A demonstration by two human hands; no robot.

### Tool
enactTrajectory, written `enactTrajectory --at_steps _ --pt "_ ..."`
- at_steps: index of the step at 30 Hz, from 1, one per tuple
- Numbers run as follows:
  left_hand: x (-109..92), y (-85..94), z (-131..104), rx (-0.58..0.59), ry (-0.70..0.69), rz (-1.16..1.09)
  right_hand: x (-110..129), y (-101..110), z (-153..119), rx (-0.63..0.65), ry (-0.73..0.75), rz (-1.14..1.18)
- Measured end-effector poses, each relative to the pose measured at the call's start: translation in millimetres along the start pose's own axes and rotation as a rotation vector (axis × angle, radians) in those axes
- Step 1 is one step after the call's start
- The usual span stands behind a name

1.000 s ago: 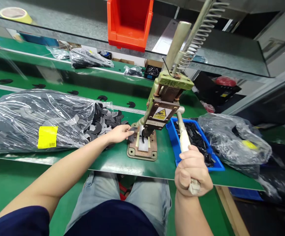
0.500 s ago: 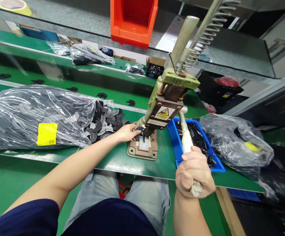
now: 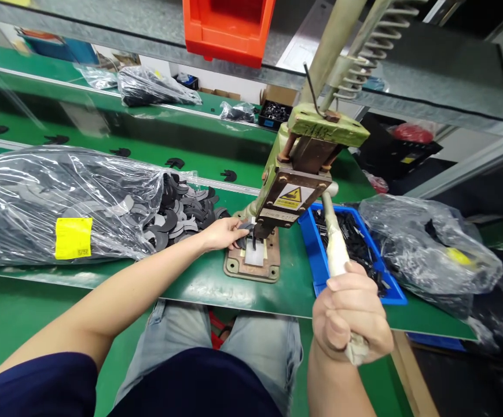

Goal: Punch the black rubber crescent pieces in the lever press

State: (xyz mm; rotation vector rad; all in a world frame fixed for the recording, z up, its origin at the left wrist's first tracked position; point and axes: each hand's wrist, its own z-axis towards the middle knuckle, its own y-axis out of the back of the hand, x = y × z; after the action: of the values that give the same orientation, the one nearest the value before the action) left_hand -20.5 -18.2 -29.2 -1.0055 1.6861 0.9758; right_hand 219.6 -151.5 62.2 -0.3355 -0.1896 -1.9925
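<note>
A green hand-operated press (image 3: 327, 130) with a yellow warning label stands on the green table. My left hand (image 3: 225, 234) pinches a dark curved flat piece (image 3: 245, 237) under the ram, over the base plate (image 3: 253, 272). The fingers and the ram partly hide that piece. My right hand (image 3: 352, 313) is wrapped round the lever handle (image 3: 336, 249), whose grip is bound in pale tape. Left of the press, grey and black curved pieces (image 3: 179, 217) spill from a clear plastic bag (image 3: 60, 191) with a yellow label.
A blue bin (image 3: 320, 277) of small black parts sits right of the press, beside another clear bag (image 3: 433, 255). Several curved pieces (image 3: 175, 163) lie in a row on the green surface behind. An orange bin (image 3: 225, 52) is on the shelf (image 3: 147, 43) above.
The view has shifted slightly, and the press looks a little larger. My right hand and the lever appear slightly lower and further right. My left hand stays at the base with the curved piece.
</note>
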Motion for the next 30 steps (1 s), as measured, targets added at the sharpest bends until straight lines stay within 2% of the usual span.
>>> enactTrajectory --at_steps 6,11,13,15,19,21,22,24,26,28,30 --pt "-14.6 3.4 0.4 0.074 0.115 0.016 -0.6 -2.7 -1.1 -0.026 -0.020 -0.011" --pt "-20.4 4.1 1.1 0.138 0.270 -0.080 -2.9 -9.5 -0.3 -0.076 0.019 0.012" --pt "-20.0 1.5 0.2 0.128 0.293 -0.121 -3.2 -15.2 15.8 -0.139 0.054 0.057" --pt "-18.9 -2.0 -1.8 0.102 0.282 -0.154 -3.9 -20.9 44.9 -0.177 0.083 0.101" --pt "-16.4 -6.1 -13.5 0.067 0.211 -0.205 -11.0 -25.2 107.5 -0.083 0.005 0.142" --pt "-15.1 -4.7 -26.5 0.049 0.146 -0.209 -17.9 -22.6 112.6 -0.086 -0.076 0.144" --pt "-14.6 -3.2 -35.1 0.040 0.108 -0.204 -21.8 -20.7 104.4 -0.106 -0.127 0.123" --pt "-14.4 0.6 -55.9 0.038 0.035 -0.192 -28.4 -18.0 68.2 -0.138 -0.242 0.036" --pt "-15.7 3.2 -78.3 0.050 -0.020 -0.196 -30.0 -19.2 16.4 0.028 -0.464 -0.013" --pt "-18.4 2.8 -98.2 0.071 -0.052 -0.212 -24.9 -25.8 -34.6 0.243 -0.608 0.031" --pt "-21.6 -1.2 -113.0 0.091 -0.066 -0.222 -15.8 -36.6 -72.6 0.395 -0.712 0.094"
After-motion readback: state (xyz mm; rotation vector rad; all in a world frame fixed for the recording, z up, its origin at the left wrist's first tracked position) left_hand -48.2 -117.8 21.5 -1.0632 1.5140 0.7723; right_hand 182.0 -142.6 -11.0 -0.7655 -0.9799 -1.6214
